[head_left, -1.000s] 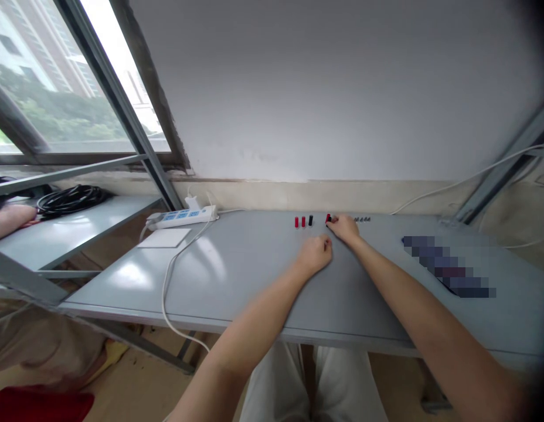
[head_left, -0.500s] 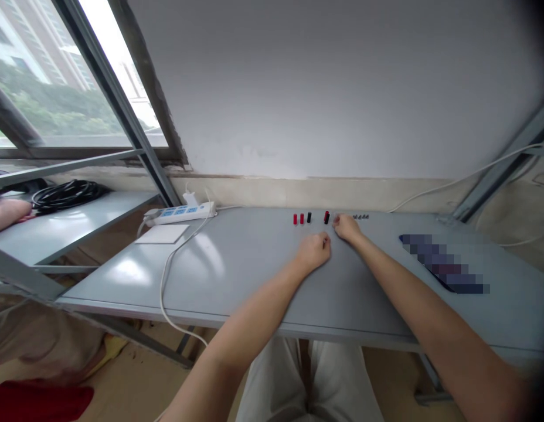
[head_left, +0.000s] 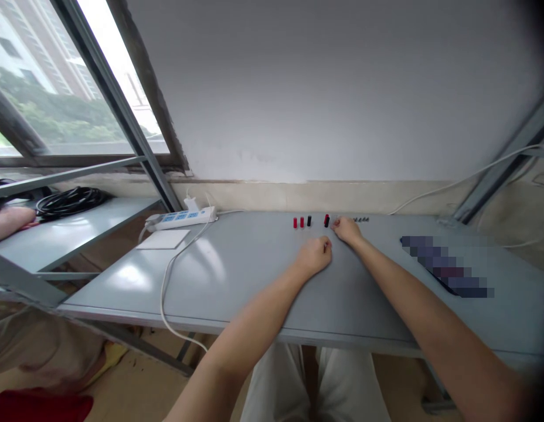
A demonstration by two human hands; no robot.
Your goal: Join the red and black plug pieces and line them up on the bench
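My left hand (head_left: 315, 256) rests on the grey table (head_left: 254, 275), its fingers curled closed; whatever they may hold is hidden. Farther back, my right hand (head_left: 346, 230) is closed in a pinch, its fingertips just right of a black and red pair of small cylinders (head_left: 326, 221). Nothing nameable shows between those fingers. Left of that pair stand a small black cylinder (head_left: 309, 221), a red cylinder (head_left: 302, 222) and another red cylinder (head_left: 295, 223). Behind my right hand lies a row of several tiny dark pieces (head_left: 362, 220), partly covered by the hand.
A white power strip (head_left: 182, 217) with a plug and a trailing cable sits at the back left, beside a flat white card (head_left: 163, 239). On the right lies a blurred dark object (head_left: 445, 266). Another person's hand (head_left: 12, 224) is by a black cable coil (head_left: 73, 202).
The camera has tilted up slightly, so the table sits lower in view. My right fingertips have shifted slightly left, closer to the black and red pair. My left hand has barely moved.
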